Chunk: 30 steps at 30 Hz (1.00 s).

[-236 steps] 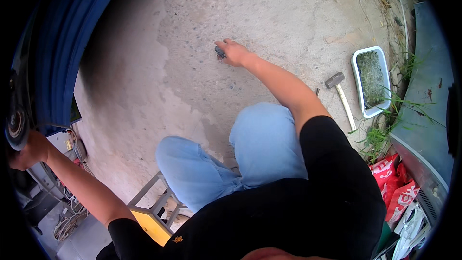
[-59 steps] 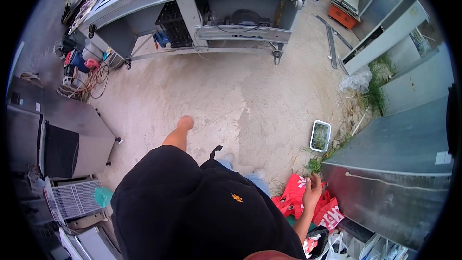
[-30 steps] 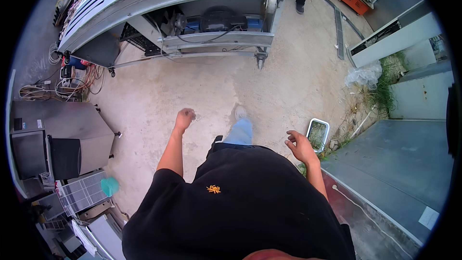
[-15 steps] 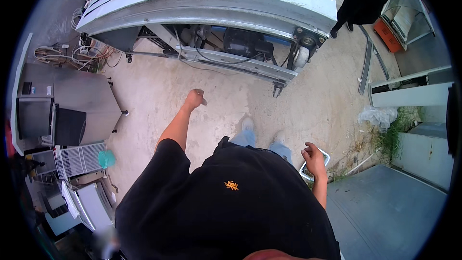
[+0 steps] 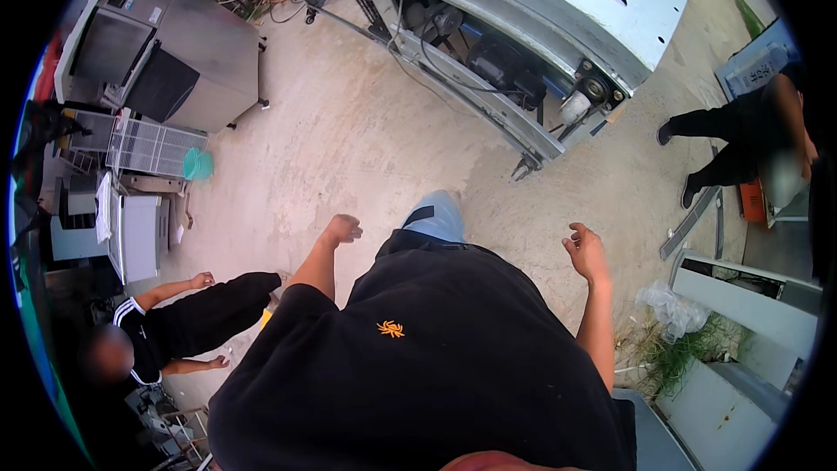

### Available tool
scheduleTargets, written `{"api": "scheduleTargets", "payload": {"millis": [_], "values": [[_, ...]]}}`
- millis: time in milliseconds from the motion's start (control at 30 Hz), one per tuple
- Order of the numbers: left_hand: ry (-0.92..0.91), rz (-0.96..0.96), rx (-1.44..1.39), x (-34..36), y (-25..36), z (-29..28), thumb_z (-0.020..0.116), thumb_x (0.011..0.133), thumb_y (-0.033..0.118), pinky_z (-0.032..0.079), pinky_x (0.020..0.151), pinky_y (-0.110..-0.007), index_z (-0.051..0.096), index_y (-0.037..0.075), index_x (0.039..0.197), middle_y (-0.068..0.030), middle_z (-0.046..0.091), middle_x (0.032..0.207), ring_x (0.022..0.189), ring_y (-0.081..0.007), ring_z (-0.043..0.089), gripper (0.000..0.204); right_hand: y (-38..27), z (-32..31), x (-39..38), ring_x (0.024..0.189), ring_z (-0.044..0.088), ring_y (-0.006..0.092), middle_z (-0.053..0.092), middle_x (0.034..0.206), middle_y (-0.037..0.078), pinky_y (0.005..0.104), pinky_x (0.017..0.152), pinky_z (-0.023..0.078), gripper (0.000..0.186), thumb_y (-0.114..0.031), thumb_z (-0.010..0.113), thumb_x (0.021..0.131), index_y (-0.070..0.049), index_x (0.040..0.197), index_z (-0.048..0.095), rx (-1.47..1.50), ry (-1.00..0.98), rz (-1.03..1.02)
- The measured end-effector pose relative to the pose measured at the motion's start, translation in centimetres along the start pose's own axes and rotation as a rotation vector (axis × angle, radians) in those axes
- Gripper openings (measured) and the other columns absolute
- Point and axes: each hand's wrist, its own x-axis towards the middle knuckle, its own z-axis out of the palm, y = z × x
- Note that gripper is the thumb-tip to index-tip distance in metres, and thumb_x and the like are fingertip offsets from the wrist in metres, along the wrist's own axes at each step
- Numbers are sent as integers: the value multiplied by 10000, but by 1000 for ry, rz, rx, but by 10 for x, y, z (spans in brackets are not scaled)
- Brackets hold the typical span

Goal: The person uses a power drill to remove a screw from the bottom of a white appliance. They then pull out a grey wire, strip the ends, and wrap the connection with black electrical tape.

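My left hand hangs in front of me with its fingers loosely curled, and nothing shows in it. To the right, my right hand is held out with fingers apart, also holding nothing. Neither hand touches anything. Ahead stands a large white metal cabinet with slots in its panel. Its lower side is exposed, showing a black motor-like unit, cables and a caster wheel. Both hands are over the concrete floor, apart from the cabinet.
A steel cabinet on casters, a white wire rack and a green basket stand left. One person is behind on the left, another at the far right. Metal strips, clear plastic and white panels lie right.
My view has turned right, and the white cabinet now slants across the upper right. A person has come into view at lower left. My left hand is lower in the picture.
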Motion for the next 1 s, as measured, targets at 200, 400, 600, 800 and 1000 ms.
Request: {"api": "scheduleTargets", "payload": {"millis": [200,400,600,800,1000], "values": [[692,-39,-679,98,170,-110,616,943,226,534,674,-335,711,-31,967,-111,728,812,725,-182,677,275,-46,-26,-4,987,693,347,695,1071,231,427,855,553,410,-181,695,888,-23,1255,603,90,26,-77],[1066,307,-405,187,304,-260,657,922,320,525,863,-432,691,-4,1069,-187,717,1044,965,-346,683,358,-70,37,-23,977,694,347,698,1071,223,415,855,554,401,-168,693,892,-13,1251,602,66,-63,79],[1104,238,-273,211,354,-311,669,915,323,518,843,-462,680,-10,1007,-185,716,1012,973,-388,668,346,-148,88,-32,1007,689,356,693,1096,237,421,881,548,413,-169,696,893,-13,1264,604,280,-176,185],[658,531,-555,176,369,-311,643,947,261,489,684,-361,663,-7,921,-104,677,742,721,-222,647,271,-201,101,-24,1025,687,354,696,1099,239,409,883,543,421,-173,700,895,4,1264,603,309,-130,223],[55,826,-673,66,377,-278,620,971,224,453,649,-291,633,16,924,-10,576,708,674,-102,547,214,-237,78,23,991,700,280,708,1061,205,370,872,541,381,-198,656,949,10,1264,604,465,-75,52]]}}
